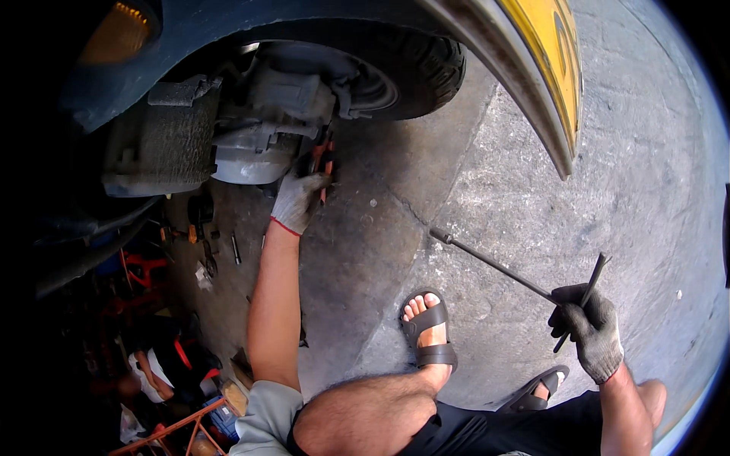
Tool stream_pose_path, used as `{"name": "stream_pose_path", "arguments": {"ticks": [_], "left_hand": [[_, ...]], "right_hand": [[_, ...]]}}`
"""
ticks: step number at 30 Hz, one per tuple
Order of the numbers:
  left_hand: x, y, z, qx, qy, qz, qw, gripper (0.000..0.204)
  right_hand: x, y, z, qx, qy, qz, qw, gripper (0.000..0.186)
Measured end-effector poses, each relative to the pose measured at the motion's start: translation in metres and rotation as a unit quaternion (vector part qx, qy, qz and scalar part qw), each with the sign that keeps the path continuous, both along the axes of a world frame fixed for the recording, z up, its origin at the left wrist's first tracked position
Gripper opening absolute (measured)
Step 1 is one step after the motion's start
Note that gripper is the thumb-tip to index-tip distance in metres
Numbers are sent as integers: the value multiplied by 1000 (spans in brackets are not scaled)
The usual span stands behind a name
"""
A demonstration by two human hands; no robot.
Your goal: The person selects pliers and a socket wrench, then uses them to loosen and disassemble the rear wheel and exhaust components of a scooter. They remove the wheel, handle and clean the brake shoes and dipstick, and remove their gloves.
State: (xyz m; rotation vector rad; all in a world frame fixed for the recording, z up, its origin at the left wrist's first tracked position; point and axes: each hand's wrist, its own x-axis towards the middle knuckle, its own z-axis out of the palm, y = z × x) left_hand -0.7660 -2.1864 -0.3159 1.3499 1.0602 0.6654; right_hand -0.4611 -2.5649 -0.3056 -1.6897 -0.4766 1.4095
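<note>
"Metal frame [179, 422] in orange, low at half past seven. What's to its right?"

"A slim metal tool [236, 249] on the concrete floor [365, 251] at nine, then a rounded grey housing [255, 163] at ten, under the vehicle [220, 15]."

"And the left hand [299, 199]?"

"Gloved, at the housing's lower right, toward ten. Its fingers are curled around a red-handled tool [328, 167]; shadow hides the far end, so I can't name the kind."

"Farther right?"

"A treaded tyre [437, 72] just past twelve, and a sandalled foot [430, 327] at five."

"Where's the long tool?"

"That T-handle socket wrench [494, 265]? Its socket [439, 235] is near the centre, and the shaft [517, 277] slants toward four. A yellow panel [544, 38] shows at half past one."

"Right hand [597, 327]?"

"At four, gloved, closed firmly where shaft and crossbar [595, 273] meet; the crossbar sticks out toward one and seven from the fist."
</note>
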Motion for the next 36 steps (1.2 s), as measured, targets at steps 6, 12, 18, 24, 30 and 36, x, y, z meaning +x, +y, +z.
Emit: {"name": "stream_pose_path", "arguments": {"ticks": [6,12,18,24,30,36], "left_hand": [[0,5,2,77,163,35,983,33],[0,1,4,-16,237,17,971,25],[-1,-1,4,-45,192,25,980,23],[-10,8,-2,-63,158,12,985,22],[-9,10,-6,-75,134,12,988,23],[-11,10,-7,-78,134,26,988,22]], "right_hand": [[16,14,3,53,1,-41,998,23],[18,52,-13,133,-9,-48,990,26],[18,90,-19,171,-33,-44,984,24],[15,116,-25,177,-24,-51,983,24],[24,136,-52,198,-24,-27,980,23],[31,157,-57,265,-577,89,768,26]]}}
